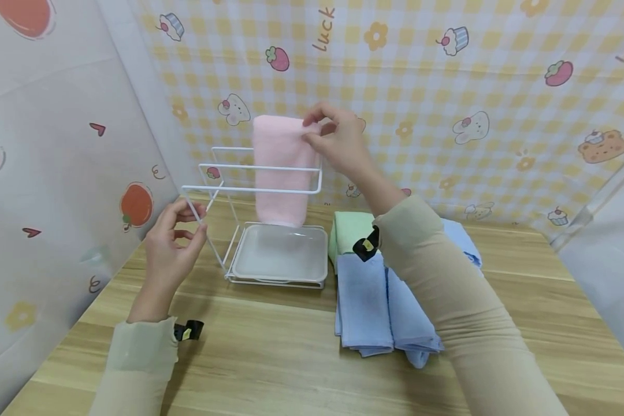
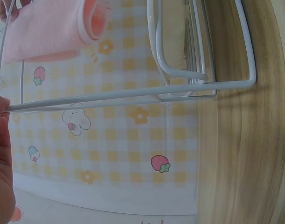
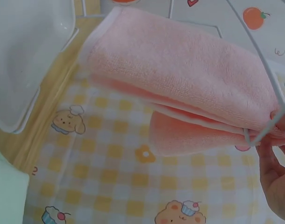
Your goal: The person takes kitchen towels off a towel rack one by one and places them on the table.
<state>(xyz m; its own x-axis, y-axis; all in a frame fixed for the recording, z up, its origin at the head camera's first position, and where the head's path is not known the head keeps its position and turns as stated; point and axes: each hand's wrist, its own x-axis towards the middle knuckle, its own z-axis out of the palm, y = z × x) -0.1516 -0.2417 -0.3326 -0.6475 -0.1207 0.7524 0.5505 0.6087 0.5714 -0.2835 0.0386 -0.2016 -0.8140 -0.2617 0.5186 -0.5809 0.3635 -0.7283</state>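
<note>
A folded pink towel [image 1: 283, 162] hangs at the back of a white wire rack [image 1: 260, 189], draped over a rear bar. My right hand [image 1: 338, 138] pinches its upper right corner between thumb and fingers. In the right wrist view the layers of the towel [image 3: 180, 70] fan apart below the bar, with the hand [image 3: 275, 163] at its gathered end. On the rack's left side my left hand [image 1: 171, 237] grips the slanted side wire, thumb and fingertips around it. The left wrist view shows those fingertips [image 2: 0, 105] right at the wire.
A white tray [image 1: 281, 254] sits in the rack's base. To the right lie a folded green towel [image 1: 351, 228] and several folded blue towels [image 1: 364, 303], partly behind my right sleeve. A patterned curtain [image 1: 421, 86] stands close behind the rack, over the wooden table [image 1: 270, 358].
</note>
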